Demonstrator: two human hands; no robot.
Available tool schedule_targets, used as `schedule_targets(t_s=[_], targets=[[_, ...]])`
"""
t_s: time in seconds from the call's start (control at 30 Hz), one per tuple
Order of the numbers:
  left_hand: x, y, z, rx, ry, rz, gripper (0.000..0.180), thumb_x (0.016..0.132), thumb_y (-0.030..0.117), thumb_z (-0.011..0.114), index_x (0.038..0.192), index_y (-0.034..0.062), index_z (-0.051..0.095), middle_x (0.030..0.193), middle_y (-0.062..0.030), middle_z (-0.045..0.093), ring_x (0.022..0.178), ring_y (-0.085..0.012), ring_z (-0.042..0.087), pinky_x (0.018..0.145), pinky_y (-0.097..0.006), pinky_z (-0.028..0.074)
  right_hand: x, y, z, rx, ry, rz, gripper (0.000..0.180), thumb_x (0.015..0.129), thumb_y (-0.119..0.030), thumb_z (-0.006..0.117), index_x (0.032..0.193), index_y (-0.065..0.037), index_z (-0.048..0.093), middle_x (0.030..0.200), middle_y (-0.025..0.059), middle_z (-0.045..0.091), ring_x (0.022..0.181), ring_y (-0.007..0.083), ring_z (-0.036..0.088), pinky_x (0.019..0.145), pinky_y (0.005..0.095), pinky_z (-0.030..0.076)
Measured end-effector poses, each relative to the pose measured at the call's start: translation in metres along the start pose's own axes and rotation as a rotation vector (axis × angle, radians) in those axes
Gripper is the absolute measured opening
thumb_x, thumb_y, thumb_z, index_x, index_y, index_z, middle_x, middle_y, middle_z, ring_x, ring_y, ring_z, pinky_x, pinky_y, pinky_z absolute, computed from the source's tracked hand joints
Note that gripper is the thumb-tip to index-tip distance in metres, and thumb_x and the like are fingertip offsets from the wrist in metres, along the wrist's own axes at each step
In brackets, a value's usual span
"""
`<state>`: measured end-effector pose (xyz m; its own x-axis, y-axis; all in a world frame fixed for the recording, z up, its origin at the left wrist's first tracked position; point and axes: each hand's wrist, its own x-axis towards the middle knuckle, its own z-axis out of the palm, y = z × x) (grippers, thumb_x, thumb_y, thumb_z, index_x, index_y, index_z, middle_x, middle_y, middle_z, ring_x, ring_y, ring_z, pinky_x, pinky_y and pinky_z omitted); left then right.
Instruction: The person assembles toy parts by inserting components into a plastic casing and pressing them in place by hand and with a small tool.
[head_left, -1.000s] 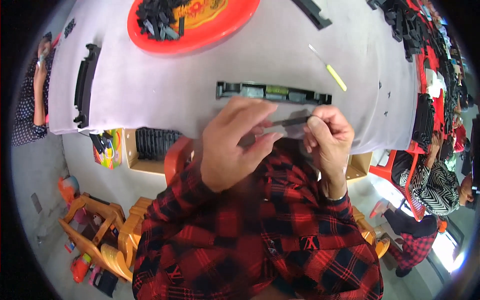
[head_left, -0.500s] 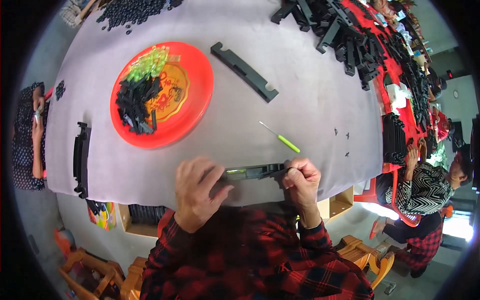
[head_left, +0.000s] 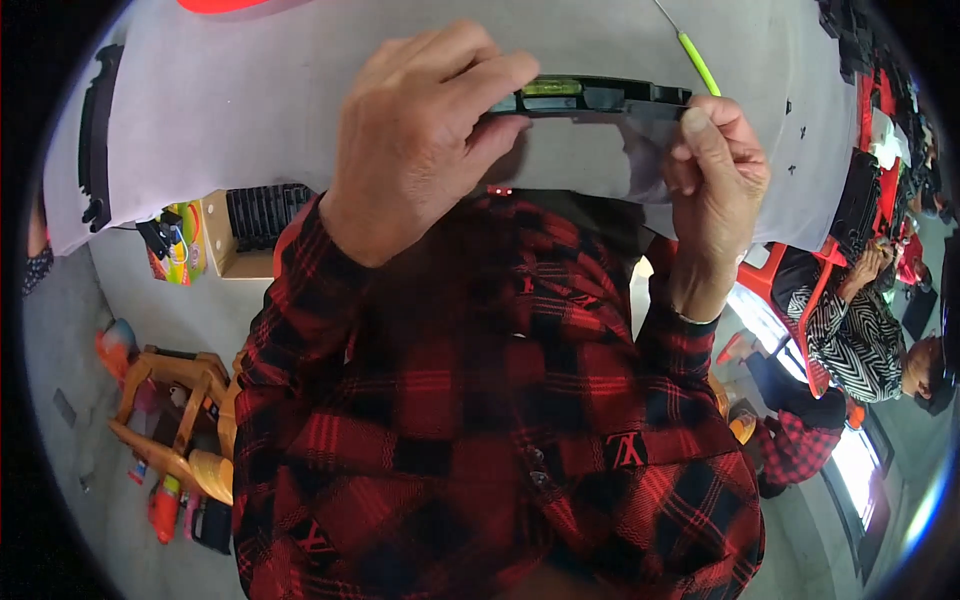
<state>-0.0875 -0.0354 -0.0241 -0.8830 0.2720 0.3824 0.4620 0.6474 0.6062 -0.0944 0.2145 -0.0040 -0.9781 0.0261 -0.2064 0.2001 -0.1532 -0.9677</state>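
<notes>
Black plastic strip (head_left: 600, 98) pinched endwise by left hand (head_left: 420, 130) and right hand (head_left: 715, 165), green-handled screwdriver (head_left: 697, 62) just beyond.

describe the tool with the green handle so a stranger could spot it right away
Start at the grey table across the top of the view, then go to its right side, just above the right hand. The screwdriver lies there slanted: a thin metal shaft on a slim yellow-green handle, the only bright, narrow thing among black plastic parts.
</notes>
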Motion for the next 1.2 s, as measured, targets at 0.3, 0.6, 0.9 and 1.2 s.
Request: schedule_targets(t_s=[0.3, 0.6, 0.9, 1.2], targets=[[-0.024, -0.005, -0.010, -0.069, -0.001, -0.023, 0.047, 0.069, 0.010, 0.086, 0.114, 0.0114, 0.070, 0.098, -0.0066, 0.065, 0.090, -0.0310, 0.062, 0.080, -0.040, 0.050, -0.030, -0.003, 0.060, -0.330, 0.113, 0.056, 0.009, 0.094, -0.010, 0.074, 0.091, -0.002, 0.071, 0.070, -0.0056, 0.060, 0.055, 0.0014, 0.048, 0.049, 0.0177, 0.034], [-0.020, -0.007, -0.007, -0.086, 0.019, -0.039, 0.043, 0.070, 0.012, 0.084, 0.111, 0.0106, 0.071, 0.097, -0.0055, 0.064, 0.089, -0.0301, 0.062, 0.081, -0.040, 0.050, -0.030, 0.007, 0.073, -0.340, 0.159, 0.030, 0.011, 0.094, -0.011, 0.074, 0.088, -0.002, 0.070, 0.068, -0.0060, 0.059, 0.054, 0.0010, 0.045, 0.049, 0.0178, 0.033], [-0.020, -0.008, -0.004, -0.104, 0.042, -0.024, 0.041, 0.071, 0.012, 0.083, 0.110, 0.0103, 0.070, 0.096, -0.0054, 0.063, 0.090, -0.0311, 0.062, 0.082, -0.041, 0.050, -0.029, 0.010, 0.069, -0.366, 0.192, 0.002, 0.012, 0.095, -0.012, 0.073, 0.088, -0.003, 0.070, 0.064, -0.0072, 0.055, 0.050, 0.0002, 0.041, 0.046, 0.0181, 0.029], [-0.022, -0.010, -0.007, -0.147, 0.042, -0.025, 0.042, 0.071, 0.012, 0.083, 0.112, 0.0100, 0.069, 0.095, -0.0064, 0.062, 0.088, -0.0320, 0.061, 0.082, -0.042, 0.049, -0.029, 0.007, 0.076, -0.410, 0.198, 0.037, 0.013, 0.095, -0.014, 0.072, 0.089, -0.003, 0.070, 0.064, -0.0069, 0.055, 0.052, 0.0003, 0.042, 0.047, 0.0180, 0.029]])
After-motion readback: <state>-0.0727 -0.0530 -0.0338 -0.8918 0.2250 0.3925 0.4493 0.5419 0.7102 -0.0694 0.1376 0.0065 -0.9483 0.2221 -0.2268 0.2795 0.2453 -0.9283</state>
